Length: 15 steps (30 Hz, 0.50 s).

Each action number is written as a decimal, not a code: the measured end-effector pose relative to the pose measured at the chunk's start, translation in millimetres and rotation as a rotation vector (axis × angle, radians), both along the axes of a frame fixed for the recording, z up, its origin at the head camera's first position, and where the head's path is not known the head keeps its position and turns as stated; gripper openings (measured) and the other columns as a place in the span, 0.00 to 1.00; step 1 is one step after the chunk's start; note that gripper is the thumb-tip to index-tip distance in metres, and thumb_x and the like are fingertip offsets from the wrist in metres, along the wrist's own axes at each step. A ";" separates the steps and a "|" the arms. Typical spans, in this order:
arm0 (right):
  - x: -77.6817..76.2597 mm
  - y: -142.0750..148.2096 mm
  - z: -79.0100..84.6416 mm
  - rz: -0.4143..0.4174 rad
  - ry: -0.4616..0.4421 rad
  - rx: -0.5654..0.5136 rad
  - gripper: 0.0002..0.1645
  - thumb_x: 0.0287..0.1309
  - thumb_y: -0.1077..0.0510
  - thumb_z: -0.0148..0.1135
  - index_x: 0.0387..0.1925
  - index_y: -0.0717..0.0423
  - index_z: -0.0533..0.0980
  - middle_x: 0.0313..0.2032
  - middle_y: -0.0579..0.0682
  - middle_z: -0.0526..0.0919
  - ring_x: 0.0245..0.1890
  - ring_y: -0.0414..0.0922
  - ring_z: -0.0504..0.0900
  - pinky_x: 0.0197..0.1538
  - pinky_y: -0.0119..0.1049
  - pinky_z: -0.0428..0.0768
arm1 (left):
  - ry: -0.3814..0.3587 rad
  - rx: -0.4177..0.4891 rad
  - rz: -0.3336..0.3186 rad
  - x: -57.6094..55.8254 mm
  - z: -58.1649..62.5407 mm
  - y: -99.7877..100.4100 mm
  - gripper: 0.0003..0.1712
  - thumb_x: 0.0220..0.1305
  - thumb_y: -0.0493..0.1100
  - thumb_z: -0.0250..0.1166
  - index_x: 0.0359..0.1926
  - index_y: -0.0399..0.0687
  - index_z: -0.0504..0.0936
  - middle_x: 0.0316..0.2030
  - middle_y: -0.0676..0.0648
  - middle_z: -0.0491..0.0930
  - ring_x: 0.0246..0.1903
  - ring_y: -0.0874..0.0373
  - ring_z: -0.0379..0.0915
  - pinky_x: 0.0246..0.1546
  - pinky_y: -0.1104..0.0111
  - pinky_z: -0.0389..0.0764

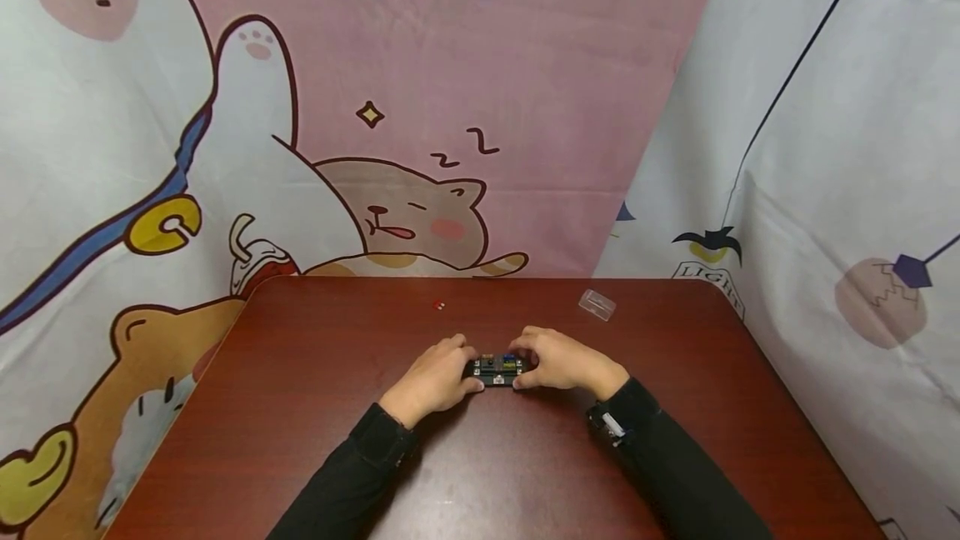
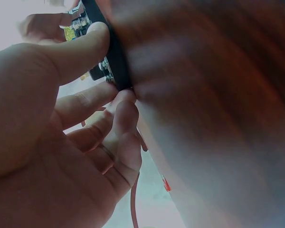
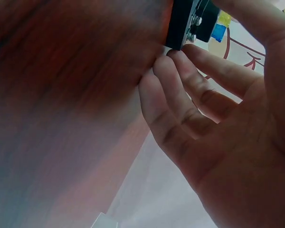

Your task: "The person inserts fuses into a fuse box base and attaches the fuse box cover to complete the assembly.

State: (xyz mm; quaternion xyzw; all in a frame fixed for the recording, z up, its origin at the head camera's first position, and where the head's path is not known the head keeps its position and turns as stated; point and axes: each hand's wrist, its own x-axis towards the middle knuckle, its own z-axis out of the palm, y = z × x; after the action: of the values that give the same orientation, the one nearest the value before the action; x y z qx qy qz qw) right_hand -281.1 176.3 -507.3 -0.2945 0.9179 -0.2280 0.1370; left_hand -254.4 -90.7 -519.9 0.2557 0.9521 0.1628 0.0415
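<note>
A small black electronic module [image 1: 498, 370] lies on the table between the two hands, with metal screws and small yellow and blue parts on its top. At its left end my left hand [image 1: 437, 377] grips it, thumb on the near edge and fingers toward the far side. In the left wrist view that thumb [image 2: 92, 45] overlaps the module's black base [image 2: 118, 61]. My right hand [image 1: 562, 362] holds the opposite end, thumb near and index finger far. Seen from the right wrist, fingertips sit right at the corner of the black base [image 3: 176, 23].
Beyond the hands, a tiny red-and-white piece [image 1: 438, 305] lies near the back edge of the brown table [image 1: 337, 340]. A clear plastic case [image 1: 597, 304] is at the back right. A patterned cloth [image 1: 555, 107] hangs behind the table.
</note>
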 end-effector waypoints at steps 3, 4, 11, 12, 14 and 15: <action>0.7 -1.4 -2.4 -0.004 0.017 0.025 0.33 0.61 0.45 0.83 0.65 0.50 0.84 0.48 0.42 0.82 0.45 0.40 0.79 0.52 0.40 0.81 | -0.007 0.007 0.002 0.6 0.2 0.2 0.25 0.70 0.56 0.79 0.60 0.48 0.89 0.50 0.48 0.80 0.46 0.51 0.80 0.52 0.53 0.83; 0.9 -1.9 -3.2 -0.006 0.021 0.033 0.33 0.61 0.44 0.83 0.65 0.49 0.84 0.48 0.41 0.82 0.45 0.40 0.79 0.52 0.40 0.81 | -0.008 0.012 0.001 0.7 0.5 0.2 0.25 0.70 0.56 0.79 0.60 0.48 0.89 0.50 0.48 0.80 0.46 0.51 0.80 0.52 0.53 0.83; 1.9 -2.4 -6.3 -0.023 0.036 0.031 0.29 0.60 0.45 0.84 0.60 0.49 0.86 0.47 0.40 0.80 0.44 0.39 0.79 0.52 0.40 0.80 | 0.005 0.022 -0.008 0.8 2.9 -0.2 0.24 0.70 0.55 0.79 0.59 0.48 0.89 0.47 0.48 0.80 0.45 0.50 0.80 0.51 0.52 0.83; 1.9 -2.2 -7.0 -0.024 0.035 0.030 0.29 0.60 0.45 0.84 0.59 0.49 0.86 0.47 0.40 0.80 0.44 0.39 0.79 0.52 0.40 0.80 | 0.007 0.020 -0.007 0.5 2.6 -0.1 0.24 0.70 0.55 0.79 0.59 0.48 0.89 0.47 0.48 0.80 0.45 0.50 0.80 0.51 0.52 0.83; 1.8 -1.8 -8.7 -0.026 0.035 0.026 0.27 0.60 0.45 0.84 0.58 0.48 0.87 0.47 0.40 0.80 0.44 0.39 0.79 0.51 0.40 0.80 | 0.006 0.016 -0.005 0.1 1.4 0.1 0.25 0.70 0.56 0.79 0.59 0.47 0.89 0.48 0.48 0.80 0.45 0.50 0.80 0.51 0.52 0.83; 1.9 -1.6 -9.6 -0.028 0.033 0.024 0.27 0.60 0.45 0.83 0.58 0.48 0.87 0.46 0.40 0.80 0.44 0.39 0.79 0.51 0.40 0.80 | 0.003 0.015 -0.004 0.1 0.5 0.3 0.25 0.70 0.56 0.79 0.59 0.47 0.89 0.48 0.48 0.80 0.46 0.50 0.80 0.52 0.52 0.83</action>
State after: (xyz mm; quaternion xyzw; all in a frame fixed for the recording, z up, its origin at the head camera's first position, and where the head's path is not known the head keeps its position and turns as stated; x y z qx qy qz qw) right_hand -279.2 174.7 -516.9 -0.2838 0.9266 -0.2142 0.1221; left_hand -254.3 -90.5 -519.4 0.2582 0.9504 0.1692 0.0384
